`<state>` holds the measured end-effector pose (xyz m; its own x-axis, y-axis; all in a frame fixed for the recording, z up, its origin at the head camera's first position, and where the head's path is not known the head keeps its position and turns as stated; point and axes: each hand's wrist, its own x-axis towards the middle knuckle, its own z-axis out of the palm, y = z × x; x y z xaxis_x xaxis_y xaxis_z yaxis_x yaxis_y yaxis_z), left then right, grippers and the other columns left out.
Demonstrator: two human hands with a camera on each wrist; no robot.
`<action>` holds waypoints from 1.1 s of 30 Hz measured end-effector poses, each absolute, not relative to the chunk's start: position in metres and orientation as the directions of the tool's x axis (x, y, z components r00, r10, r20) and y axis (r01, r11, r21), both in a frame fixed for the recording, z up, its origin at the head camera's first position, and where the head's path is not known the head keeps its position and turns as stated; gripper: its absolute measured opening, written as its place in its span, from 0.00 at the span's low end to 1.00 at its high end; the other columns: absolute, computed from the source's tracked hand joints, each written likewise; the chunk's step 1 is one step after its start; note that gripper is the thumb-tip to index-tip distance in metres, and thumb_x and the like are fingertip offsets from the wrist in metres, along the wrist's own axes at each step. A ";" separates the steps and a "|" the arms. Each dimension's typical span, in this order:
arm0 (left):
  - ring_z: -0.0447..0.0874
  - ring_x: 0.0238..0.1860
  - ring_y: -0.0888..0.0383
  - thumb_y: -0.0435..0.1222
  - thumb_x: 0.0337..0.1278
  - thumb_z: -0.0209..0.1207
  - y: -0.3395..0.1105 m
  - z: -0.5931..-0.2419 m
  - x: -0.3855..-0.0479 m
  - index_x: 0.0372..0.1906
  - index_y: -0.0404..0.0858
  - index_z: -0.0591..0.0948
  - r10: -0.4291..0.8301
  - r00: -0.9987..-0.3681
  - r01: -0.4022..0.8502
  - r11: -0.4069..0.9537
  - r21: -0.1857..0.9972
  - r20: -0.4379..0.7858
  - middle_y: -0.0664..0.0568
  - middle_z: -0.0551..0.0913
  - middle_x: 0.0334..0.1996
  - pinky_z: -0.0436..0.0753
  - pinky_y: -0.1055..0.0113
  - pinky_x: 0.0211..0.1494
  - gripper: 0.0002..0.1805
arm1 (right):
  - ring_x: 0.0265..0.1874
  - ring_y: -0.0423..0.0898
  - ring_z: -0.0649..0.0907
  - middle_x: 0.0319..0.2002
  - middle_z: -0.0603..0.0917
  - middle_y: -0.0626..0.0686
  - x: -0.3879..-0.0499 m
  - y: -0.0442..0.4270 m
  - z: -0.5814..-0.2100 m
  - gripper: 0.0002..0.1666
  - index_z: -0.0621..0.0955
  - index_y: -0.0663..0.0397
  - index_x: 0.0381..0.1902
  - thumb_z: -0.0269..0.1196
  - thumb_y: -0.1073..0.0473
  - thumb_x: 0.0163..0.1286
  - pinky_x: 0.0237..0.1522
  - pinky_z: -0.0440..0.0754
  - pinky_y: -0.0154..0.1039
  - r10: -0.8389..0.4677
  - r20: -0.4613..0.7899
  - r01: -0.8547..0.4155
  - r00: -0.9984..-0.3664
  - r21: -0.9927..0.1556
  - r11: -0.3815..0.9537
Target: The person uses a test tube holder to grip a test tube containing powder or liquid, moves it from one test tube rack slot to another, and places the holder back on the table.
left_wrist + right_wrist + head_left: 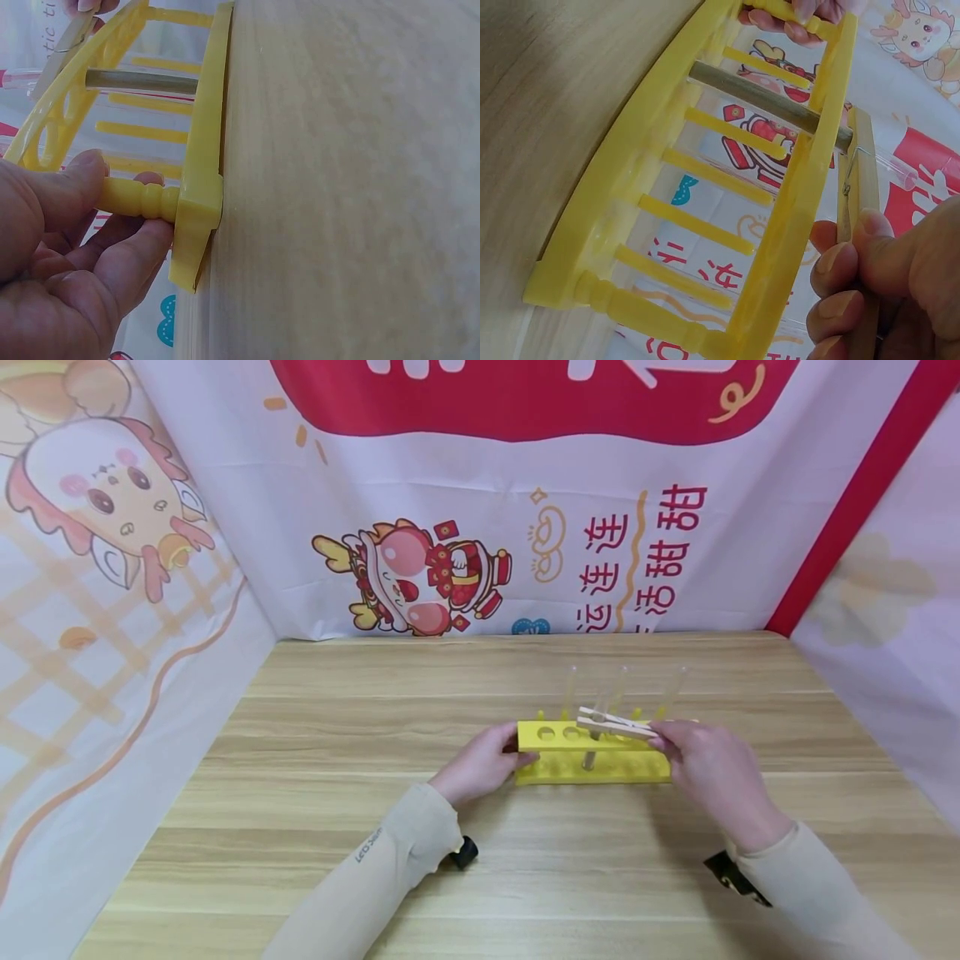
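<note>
A yellow test tube rack [536,743] stands upright on the table. My left hand [480,767] holds its left end, with thumb and fingers around the turned end post [139,196]. A test tube with grey-brown contents [757,97] stands in a front hole, its bottom at the rack's base. My right hand [716,777] grips a wooden test tube clamp [866,161] near the rack's right end. The clamp's jaws lie around the tube just above the top shelf; how tightly they close is unclear.
Three clear test tubes stand at the rack's back, one of them a slim tube [572,685] towards the left. Yellow pegs [712,221] line the rack. Behind the wood-grain table [360,693] hangs a printed cloth [465,477].
</note>
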<state>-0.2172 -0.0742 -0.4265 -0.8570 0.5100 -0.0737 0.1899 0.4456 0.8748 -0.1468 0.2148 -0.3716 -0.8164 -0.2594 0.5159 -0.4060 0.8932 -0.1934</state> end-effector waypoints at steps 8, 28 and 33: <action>0.77 0.56 0.62 0.38 0.69 0.59 -0.074 -0.426 -0.217 0.59 0.47 0.79 0.511 -0.857 0.204 0.456 0.867 -0.067 0.58 0.81 0.55 0.76 0.61 0.60 0.16 | 0.21 0.57 0.84 0.30 0.87 0.61 -0.146 0.215 -0.374 0.10 0.87 0.65 0.40 0.70 0.65 0.61 0.19 0.77 0.56 -0.260 0.529 -0.413 -0.808 -0.193 0.890; 0.77 0.55 0.62 0.38 0.69 0.59 -0.073 -0.425 -0.216 0.60 0.47 0.79 0.506 -0.859 0.190 0.453 0.871 -0.076 0.58 0.81 0.56 0.77 0.61 0.59 0.17 | 0.20 0.51 0.82 0.30 0.87 0.61 -0.142 0.215 -0.365 0.07 0.86 0.65 0.38 0.69 0.67 0.63 0.19 0.79 0.51 -0.225 0.484 -0.378 -0.845 -0.245 0.893; 0.77 0.54 0.63 0.38 0.69 0.59 -0.073 -0.425 -0.216 0.60 0.47 0.79 0.509 -0.859 0.216 0.461 0.861 -0.058 0.57 0.81 0.55 0.77 0.62 0.57 0.17 | 0.22 0.58 0.84 0.32 0.87 0.63 -0.142 0.216 -0.360 0.10 0.86 0.67 0.40 0.69 0.68 0.61 0.20 0.80 0.55 -0.233 0.515 -0.397 -0.825 -0.235 0.887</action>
<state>-0.2155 -0.0731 -0.4248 -0.8586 0.5094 -0.0578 0.2156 0.4610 0.8608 -0.1420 0.2163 -0.3595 -0.8247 -0.2325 0.5155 -0.3968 0.8874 -0.2346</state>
